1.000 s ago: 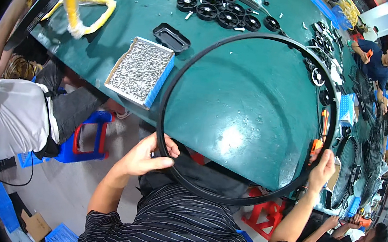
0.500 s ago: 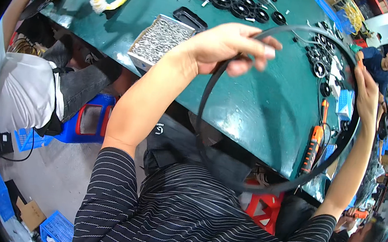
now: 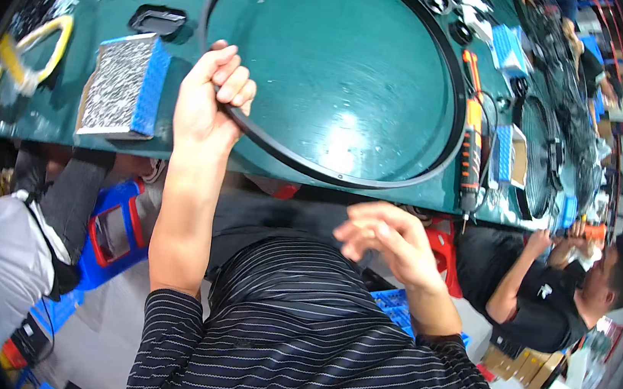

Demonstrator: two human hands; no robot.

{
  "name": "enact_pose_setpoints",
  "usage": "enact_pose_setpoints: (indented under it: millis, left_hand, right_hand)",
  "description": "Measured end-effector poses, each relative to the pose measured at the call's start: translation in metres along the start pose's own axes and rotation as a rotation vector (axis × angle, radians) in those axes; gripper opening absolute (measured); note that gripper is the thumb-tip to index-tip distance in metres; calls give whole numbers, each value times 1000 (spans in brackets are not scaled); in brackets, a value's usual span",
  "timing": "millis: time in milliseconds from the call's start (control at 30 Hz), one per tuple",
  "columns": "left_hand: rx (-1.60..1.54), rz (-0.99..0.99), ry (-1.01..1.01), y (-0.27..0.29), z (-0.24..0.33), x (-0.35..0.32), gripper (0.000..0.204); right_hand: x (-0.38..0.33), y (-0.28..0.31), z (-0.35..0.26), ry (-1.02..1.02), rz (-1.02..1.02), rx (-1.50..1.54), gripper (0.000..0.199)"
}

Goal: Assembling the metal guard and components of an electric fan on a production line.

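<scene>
Ring gripped at left edge, mostly on table

Left hand (image 3: 211,98) closed around the big black ring (image 3: 344,177), fingers curled over its near-left arc. We see most of the ring lying on the green table (image 3: 326,65); the gripped part looks slightly lifted. Right hand (image 3: 390,242) open, off the ring, above our lap. Beside the left hand: blue tray of screws (image 3: 120,84). Orange screwdriver (image 3: 472,144) touches the ring's right side. We judge the ring laid down, 1 hand yet to let go.
</scene>
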State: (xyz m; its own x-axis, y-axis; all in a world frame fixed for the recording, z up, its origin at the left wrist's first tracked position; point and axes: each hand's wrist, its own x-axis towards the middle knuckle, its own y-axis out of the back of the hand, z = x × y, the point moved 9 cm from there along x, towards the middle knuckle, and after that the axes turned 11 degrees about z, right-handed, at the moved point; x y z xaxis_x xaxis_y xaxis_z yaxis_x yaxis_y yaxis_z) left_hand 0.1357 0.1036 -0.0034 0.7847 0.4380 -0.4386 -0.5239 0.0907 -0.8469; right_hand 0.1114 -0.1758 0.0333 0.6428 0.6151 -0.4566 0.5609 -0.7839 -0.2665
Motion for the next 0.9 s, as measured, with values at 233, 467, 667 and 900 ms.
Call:
enact_pose_setpoints:
  millis: [233, 467, 667, 900]
  left_hand:
    - [-31, 45, 4, 2, -11, -9, 4]
    - [271, 51, -362, -19, -10, -72, 25]
    - [331, -164, -449, -41, -20, -119, 35]
    - [305, -306, -513, -42, -16, -138, 34]
  right_hand:
    - [14, 22, 22, 54, 222, 407, 32]
    - [18, 42, 34, 38, 227, 492, 33]
    - [27, 65, 45, 58, 187, 526, 40]
    - [25, 61, 41, 96, 68, 493, 34]
